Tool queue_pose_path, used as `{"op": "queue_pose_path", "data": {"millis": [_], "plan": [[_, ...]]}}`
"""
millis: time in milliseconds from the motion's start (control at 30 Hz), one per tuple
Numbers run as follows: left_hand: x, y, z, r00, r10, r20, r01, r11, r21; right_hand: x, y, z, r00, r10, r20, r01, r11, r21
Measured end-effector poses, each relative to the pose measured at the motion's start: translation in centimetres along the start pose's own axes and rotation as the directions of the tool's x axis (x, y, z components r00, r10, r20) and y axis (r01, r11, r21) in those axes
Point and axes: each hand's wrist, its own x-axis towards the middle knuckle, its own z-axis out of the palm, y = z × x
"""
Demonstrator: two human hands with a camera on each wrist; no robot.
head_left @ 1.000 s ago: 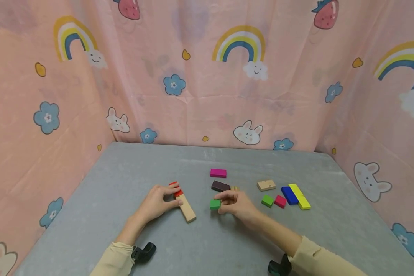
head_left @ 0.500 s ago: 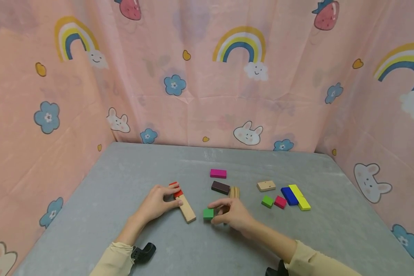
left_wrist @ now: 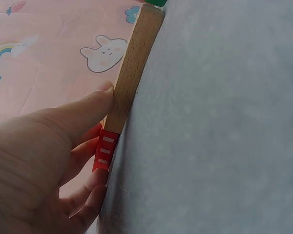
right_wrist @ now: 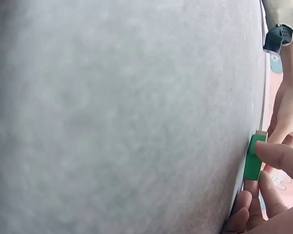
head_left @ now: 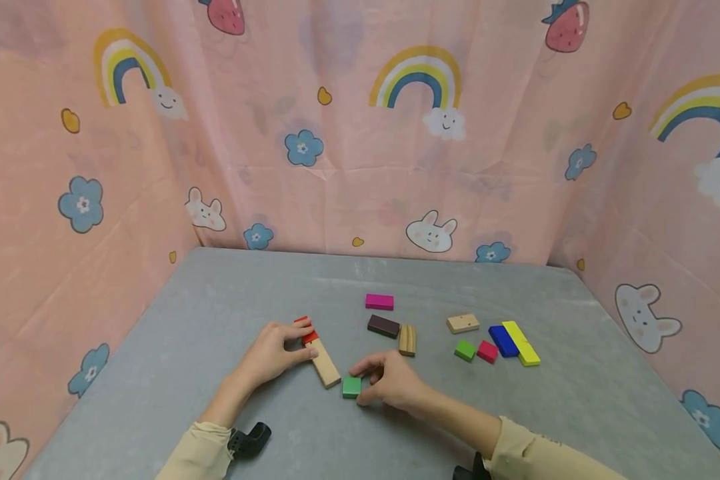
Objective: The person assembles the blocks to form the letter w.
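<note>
My left hand holds a short row of flat blocks lying on the table: a red block with pale marks at the far end and a plain wooden block joined to it. In the left wrist view the thumb touches the wooden block, and the other fingers sit by the red block. Between thumb and fingers my right hand pinches a small green block, just right of the wooden block's near end. In the right wrist view that green block is low at the table surface.
Beyond my right hand lie a magenta block, a dark brown block and a grooved wooden block. Farther right are a tan block, a light green block, a crimson block, a blue block and a yellow strip.
My right hand has carried the green block left and toward me, up to the wooden block's near end. This uncovers the grooved wooden block. The left hand stays in place.
</note>
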Motion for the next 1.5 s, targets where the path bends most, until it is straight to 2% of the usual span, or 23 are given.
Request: {"op": "queue_pose_path", "data": {"millis": [133,567,1500], "plan": [[0.15,0.01,-0.01,1.000,0.016,-0.006,-0.016,1.000,-0.015,0.00,-0.09,0.03,1.000,0.002,-0.007,-0.002,1.000,0.006],[0.06,0.05,-0.06,1.000,0.012,0.006,-0.012,1.000,-0.009,-0.10,0.11,0.34,0.999,0.022,-0.025,-0.020,0.997,0.074],[0.06,0.05,-0.05,1.000,0.002,0.005,-0.002,1.000,-0.019,0.26,0.03,0.37,0.997,0.082,-0.004,-0.081,0.992,0.099]]}}
